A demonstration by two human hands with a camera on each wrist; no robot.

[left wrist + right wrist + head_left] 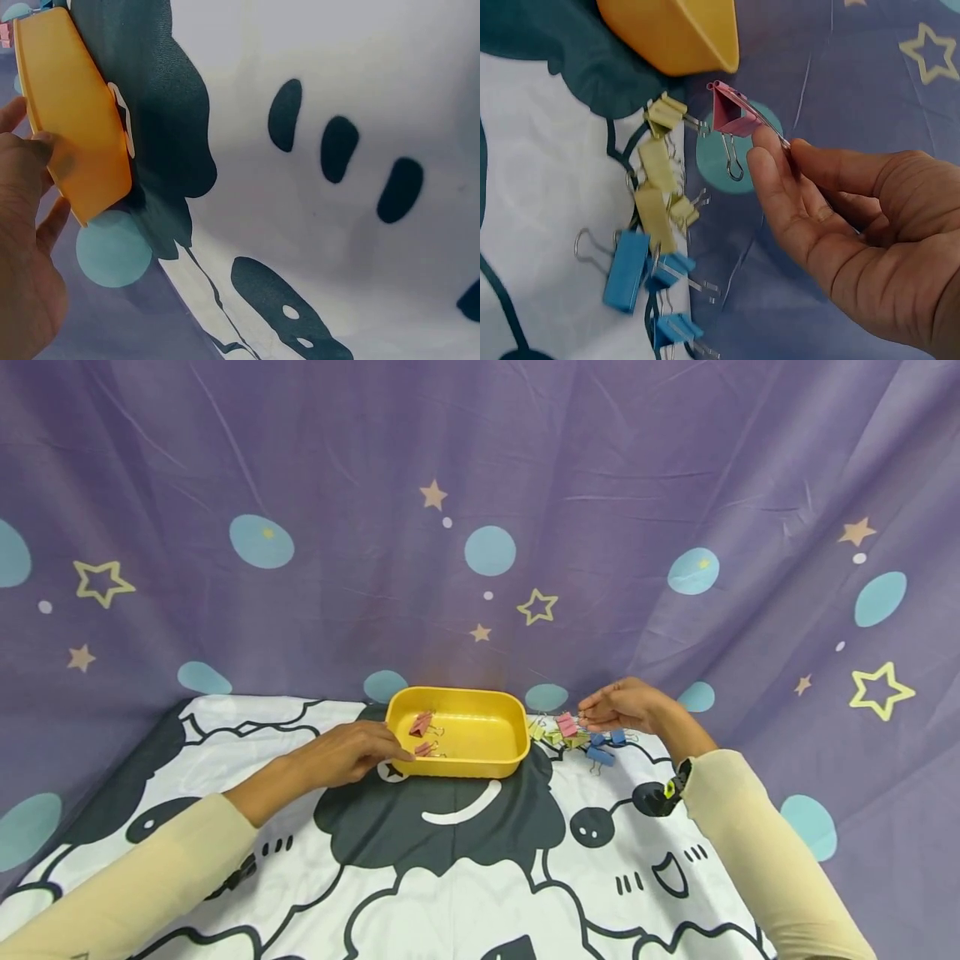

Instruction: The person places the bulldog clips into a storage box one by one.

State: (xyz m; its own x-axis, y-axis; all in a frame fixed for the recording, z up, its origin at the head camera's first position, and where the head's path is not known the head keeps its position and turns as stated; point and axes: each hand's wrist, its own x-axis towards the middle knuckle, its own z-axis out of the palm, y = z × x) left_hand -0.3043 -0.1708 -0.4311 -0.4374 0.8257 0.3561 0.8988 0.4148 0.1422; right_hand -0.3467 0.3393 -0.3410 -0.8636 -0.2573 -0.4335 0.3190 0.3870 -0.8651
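Nearest the camera, two cream sleeves [757, 852] reach in from the lower corners over a cloth [450, 927] printed with white and dark cartoon figures. The left hand [348, 756] is clamped on the near left corner of a yellow tray [465, 767], its fingers curled at the rim. Inside the tray, toward its left end, lie two pink clips [422, 724], one nearer than the other. The right hand [626, 703] is just beyond the tray's right end. The right wrist view shows its thumb and fingers together, pinching one wire handle of a third pink clip [735, 120]; that clip's other handle hangs free. Beside it runs a loose row of yellow clips [655, 165], then blue clips [628, 270], their silver handles pointing several ways. A purple curtain [480, 443] with stars and blue ovals rises behind.

To do this well, I judge, the pinch should be firm on the thin wire, since a handle may pivot and let the clip's body swing. Lifting it well above its yellow neighbours should spare the dangling handle from snagging; how high it hangs is hard to tell. The left hand does best to hold the tray level without tugging, as the light clips inside could slide.
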